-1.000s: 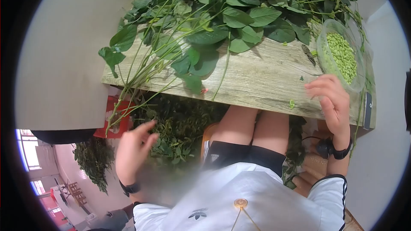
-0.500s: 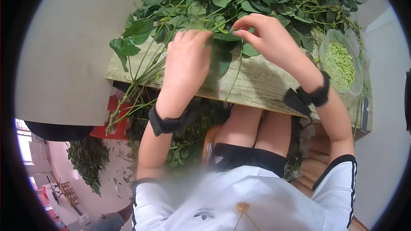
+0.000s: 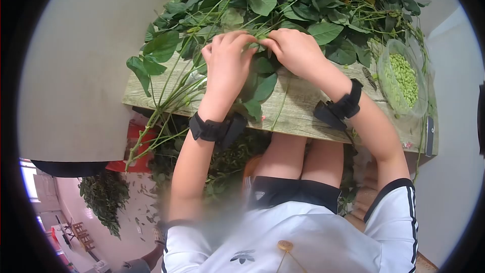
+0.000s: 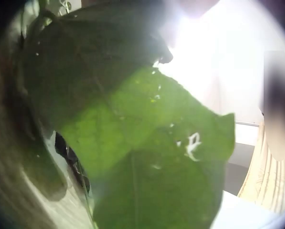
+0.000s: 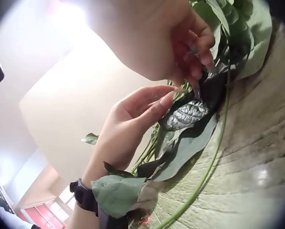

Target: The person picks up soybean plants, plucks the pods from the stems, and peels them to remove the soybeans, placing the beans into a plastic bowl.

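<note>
In the head view the left hand (image 3: 227,68) and right hand (image 3: 298,53) meet fingertip to fingertip over the leafy stems. Between them they pinch a small green pod (image 3: 260,38), mostly covered by the fingers. Seen from the right wrist, the left hand's (image 5: 125,121) thumb and forefinger press together beside the right hand (image 5: 152,38), whose fingers are curled above a dark shiny leaf (image 5: 188,114). A large green leaf (image 4: 147,143) fills most of the left wrist view and hides the fingers there.
Leafy plants (image 3: 323,0) heap across the back of the wooden table (image 3: 303,106). A clear container (image 3: 385,88) of shelled green beans (image 3: 403,78) stands at the right. Long stems (image 3: 151,124) overhang the front left edge, above a red container (image 3: 134,139). More foliage lies on the floor.
Both hands have risen from around the table's front edge to the stems, the right one coming leftward from beside the beans. Over the last half second their fingertips have drawn together at the pod.
</note>
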`<state>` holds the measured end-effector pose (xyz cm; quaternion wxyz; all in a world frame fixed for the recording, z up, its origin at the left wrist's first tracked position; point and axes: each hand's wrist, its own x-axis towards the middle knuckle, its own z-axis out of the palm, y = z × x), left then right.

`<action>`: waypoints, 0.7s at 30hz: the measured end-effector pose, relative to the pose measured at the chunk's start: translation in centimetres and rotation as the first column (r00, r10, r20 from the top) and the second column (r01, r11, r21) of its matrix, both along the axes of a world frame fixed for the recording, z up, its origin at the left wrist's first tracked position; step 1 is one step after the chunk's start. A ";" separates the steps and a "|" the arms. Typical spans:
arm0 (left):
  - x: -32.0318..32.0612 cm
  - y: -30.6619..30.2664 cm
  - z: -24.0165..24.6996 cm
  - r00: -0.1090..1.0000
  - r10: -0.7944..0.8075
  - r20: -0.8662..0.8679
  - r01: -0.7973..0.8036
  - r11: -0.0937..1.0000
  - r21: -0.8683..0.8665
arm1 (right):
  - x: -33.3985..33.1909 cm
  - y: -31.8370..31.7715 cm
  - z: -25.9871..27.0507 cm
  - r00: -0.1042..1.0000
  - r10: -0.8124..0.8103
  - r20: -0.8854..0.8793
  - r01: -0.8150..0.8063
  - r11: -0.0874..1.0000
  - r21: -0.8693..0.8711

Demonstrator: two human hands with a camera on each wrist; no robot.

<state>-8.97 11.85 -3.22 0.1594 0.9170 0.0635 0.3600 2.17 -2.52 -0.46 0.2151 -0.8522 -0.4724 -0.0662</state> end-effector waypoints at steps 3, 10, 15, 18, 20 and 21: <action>0.9 0.6 0.3 0.999 -0.043 0.001 0.043 0.999 -0.024 | 0.3 -0.3 1.2 0.992 -0.033 -0.121 0.031 0.999 -0.011; 1.7 1.5 1.7 0.993 -0.102 -0.052 0.096 0.990 -0.108 | 1.2 -1.9 1.1 0.720 0.163 -0.674 0.050 0.957 0.284; 2.2 3.0 1.6 0.992 -0.119 -0.031 0.118 0.993 -0.015 | -0.3 -3.9 1.6 0.714 0.211 -0.668 0.028 0.944 0.328; 3.3 7.9 0.7 0.991 -0.064 -0.116 0.042 0.983 -0.179 | -2.5 -7.5 3.6 0.745 0.197 -0.638 0.092 0.916 0.391; 2.6 7.6 2.1 0.979 -0.125 -0.160 0.077 0.957 -0.279 | -3.1 -11.8 5.6 0.753 0.143 -0.642 0.100 0.940 0.327; 1.8 6.9 2.9 0.975 -0.164 -0.149 0.107 0.938 -0.329 | -3.7 -14.5 6.2 0.739 0.101 -0.666 0.105 0.959 0.262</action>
